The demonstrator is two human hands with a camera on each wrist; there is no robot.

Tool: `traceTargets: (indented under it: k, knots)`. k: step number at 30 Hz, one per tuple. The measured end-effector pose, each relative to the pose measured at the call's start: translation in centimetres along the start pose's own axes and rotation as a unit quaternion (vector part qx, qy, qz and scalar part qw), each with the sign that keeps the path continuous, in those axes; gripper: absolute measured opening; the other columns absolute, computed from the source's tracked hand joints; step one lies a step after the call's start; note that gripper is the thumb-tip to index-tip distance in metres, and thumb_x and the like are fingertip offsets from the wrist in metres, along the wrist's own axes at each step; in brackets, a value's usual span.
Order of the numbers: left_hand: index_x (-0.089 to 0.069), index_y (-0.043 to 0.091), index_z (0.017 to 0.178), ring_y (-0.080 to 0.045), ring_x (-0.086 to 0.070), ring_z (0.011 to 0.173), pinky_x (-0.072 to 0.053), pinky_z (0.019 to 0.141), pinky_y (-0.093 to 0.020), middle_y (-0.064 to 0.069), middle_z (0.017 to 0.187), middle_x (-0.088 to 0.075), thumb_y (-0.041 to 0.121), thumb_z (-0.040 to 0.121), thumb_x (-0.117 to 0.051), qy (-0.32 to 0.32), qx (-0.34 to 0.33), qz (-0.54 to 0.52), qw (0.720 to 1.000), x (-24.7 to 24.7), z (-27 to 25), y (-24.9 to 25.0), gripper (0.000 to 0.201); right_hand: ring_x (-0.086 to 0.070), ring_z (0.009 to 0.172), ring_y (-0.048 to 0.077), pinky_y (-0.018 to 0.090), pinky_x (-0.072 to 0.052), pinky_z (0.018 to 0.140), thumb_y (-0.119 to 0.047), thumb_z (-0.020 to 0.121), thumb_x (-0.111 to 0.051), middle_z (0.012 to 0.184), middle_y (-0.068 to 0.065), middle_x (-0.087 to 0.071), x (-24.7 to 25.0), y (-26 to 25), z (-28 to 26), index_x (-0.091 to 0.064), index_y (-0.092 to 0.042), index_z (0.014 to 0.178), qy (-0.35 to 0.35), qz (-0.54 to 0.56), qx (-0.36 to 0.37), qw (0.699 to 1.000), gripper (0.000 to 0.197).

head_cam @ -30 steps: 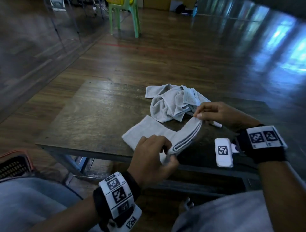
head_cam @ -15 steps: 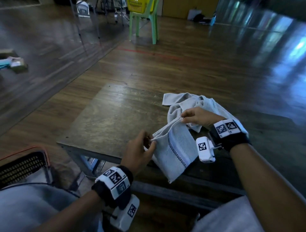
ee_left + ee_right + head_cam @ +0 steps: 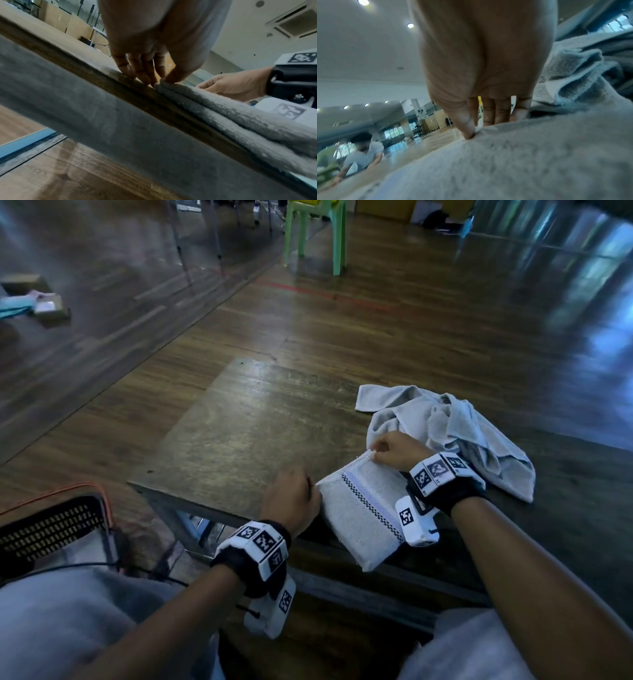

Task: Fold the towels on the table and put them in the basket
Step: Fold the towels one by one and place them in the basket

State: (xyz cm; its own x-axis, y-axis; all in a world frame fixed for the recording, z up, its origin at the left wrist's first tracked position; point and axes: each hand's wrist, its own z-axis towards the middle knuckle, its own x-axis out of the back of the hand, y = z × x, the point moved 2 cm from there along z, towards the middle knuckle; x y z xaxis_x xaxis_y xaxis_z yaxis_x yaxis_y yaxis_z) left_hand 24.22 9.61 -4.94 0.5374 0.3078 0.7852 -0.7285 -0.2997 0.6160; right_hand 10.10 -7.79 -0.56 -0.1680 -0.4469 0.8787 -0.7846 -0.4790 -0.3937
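— Since half a second ago, what's changing?

— Both my hands are laying the folded towel [image 3: 359, 515] down flat; it was hanging from its top edge, and now it's lying on the table's [image 3: 239, 433] near edge, its near corner overhanging.

— And your fingers?

— My left hand [image 3: 293, 499] is pinching the left corner, my right hand [image 3: 394, 450] is pinching the far corner. I'm trying to keep the edges stacked before pressing the crease.

— What are the wrist cameras adding?

— My left wrist view is showing two layers meeting under my thumb. Only the head view is showing the crumpled towel [image 3: 452, 426] on the far right and the basket [image 3: 51, 529] on the floor, near left.
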Motion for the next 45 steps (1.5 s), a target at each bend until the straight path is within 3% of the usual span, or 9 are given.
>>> traceTargets:
  k: [4, 12, 15, 20, 24, 28, 32, 39, 45]
  knots:
    - [-0.053, 0.014, 0.094, -0.028, -0.056, 0.087, -0.047, 0.073, -0.04, -0.007, 0.094, -0.061, 0.022, 0.087, -0.052, -0.012, -0.029, 0.006, 0.999, 0.3, 0.1, 0.0, 0.011, -0.055, 0.109, 0.019, 0.03, -0.043, 0.092, -0.012, 0.09, -0.051, 0.12, 0.005, -0.061, -0.3, -0.2, -0.4, -0.062, -0.016, 0.116, -0.003, -0.018, 0.033, 0.999, 0.028]
    - [-0.06, 0.022, 0.097, -0.024, -0.058, 0.1, -0.036, 0.082, -0.034, 0.0, 0.104, -0.064, 0.018, 0.086, -0.05, -0.04, -0.047, 0.105, 0.993, 2.4, 0.7, -0.2, 0.015, -0.06, 0.099, 0.015, 0.024, -0.043, 0.083, -0.018, 0.088, -0.06, 0.107, 0.0, -0.067, 0.1, -0.7, -6.1, -0.067, -0.012, 0.11, -0.084, -0.083, 0.057, 0.991, 0.023]
    - [-0.061, 0.021, 0.1, -0.023, -0.057, 0.101, -0.039, 0.085, -0.036, 0.0, 0.105, -0.062, 0.021, 0.082, -0.057, -0.07, -0.078, 0.089, 0.99, 3.0, 1.0, -0.1, 0.019, -0.059, 0.092, 0.013, 0.03, -0.048, 0.08, -0.026, 0.087, -0.062, 0.098, -0.004, -0.062, -0.8, 0.3, -7.7, -0.064, -0.019, 0.106, -0.049, -0.063, 0.043, 0.996, 0.021]
    - [-0.065, 0.024, 0.104, -0.016, -0.057, 0.101, -0.04, 0.084, -0.031, 0.006, 0.109, -0.063, 0.024, 0.085, -0.059, -0.112, -0.172, 0.119, 0.971, 2.6, 0.5, 1.0, 0.02, -0.059, 0.081, 0.013, 0.04, -0.052, 0.076, -0.025, 0.083, -0.067, 0.084, -0.002, -0.064, -1.7, 1.3, -8.3, -0.057, -0.02, 0.082, 0.023, -0.013, 0.047, 0.999, 0.011]
    - [-0.07, 0.018, 0.092, -0.018, -0.06, 0.093, -0.04, 0.073, -0.025, 0.002, 0.098, -0.067, 0.015, 0.084, -0.062, -0.103, -0.142, 0.079, 0.981, 2.2, 0.9, 0.5, 0.012, -0.057, 0.077, 0.012, 0.039, -0.052, 0.073, -0.019, 0.082, -0.067, 0.08, -0.005, -0.059, -1.2, 1.0, -8.7, -0.054, -0.018, 0.077, 0.059, -0.006, 0.096, 0.994, 0.014]
    - [-0.067, 0.015, 0.095, -0.021, -0.059, 0.094, -0.039, 0.072, -0.025, -0.003, 0.101, -0.064, 0.018, 0.087, -0.059, -0.105, -0.137, 0.08, 0.982, 1.9, 1.2, 0.7, 0.011, -0.057, 0.079, 0.013, 0.042, -0.052, 0.072, -0.016, 0.082, -0.067, 0.084, -0.002, -0.06, -1.0, 1.1, -8.7, -0.056, -0.014, 0.081, 0.068, 0.007, 0.141, 0.988, 0.011]
    - [-0.061, 0.012, 0.098, -0.026, -0.058, 0.093, -0.045, 0.076, -0.033, -0.007, 0.104, -0.06, 0.018, 0.09, -0.053, -0.115, -0.14, 0.097, 0.979, 1.6, 1.3, 0.6, 0.012, -0.062, 0.078, 0.013, 0.043, -0.053, 0.072, -0.019, 0.085, -0.064, 0.084, -0.001, -0.066, -1.5, 1.6, -8.3, -0.056, -0.016, 0.084, 0.047, 0.02, 0.133, 0.99, 0.009]
    - [-0.053, 0.012, 0.101, -0.031, -0.056, 0.087, -0.044, 0.07, -0.038, -0.011, 0.103, -0.06, 0.019, 0.094, -0.045, -0.086, -0.131, 0.108, 0.982, 1.6, 1.1, 0.8, 0.013, -0.061, 0.073, 0.016, 0.039, -0.053, 0.07, -0.01, 0.084, -0.064, 0.077, 0.002, -0.064, -1.5, 1.1, -8.2, -0.056, -0.01, 0.079, 0.088, 0.057, 0.127, 0.986, 0.01]
    - [-0.057, 0.014, 0.102, -0.029, -0.056, 0.095, -0.041, 0.074, -0.036, -0.008, 0.106, -0.061, 0.017, 0.091, -0.05, -0.056, -0.136, 0.15, 0.978, 1.2, 1.4, 1.0, 0.013, -0.059, 0.082, 0.017, 0.038, -0.051, 0.074, -0.012, 0.086, -0.06, 0.089, 0.002, -0.062, -2.4, 0.8, -8.1, -0.065, -0.01, 0.087, 0.118, 0.001, 0.116, 0.986, 0.006]
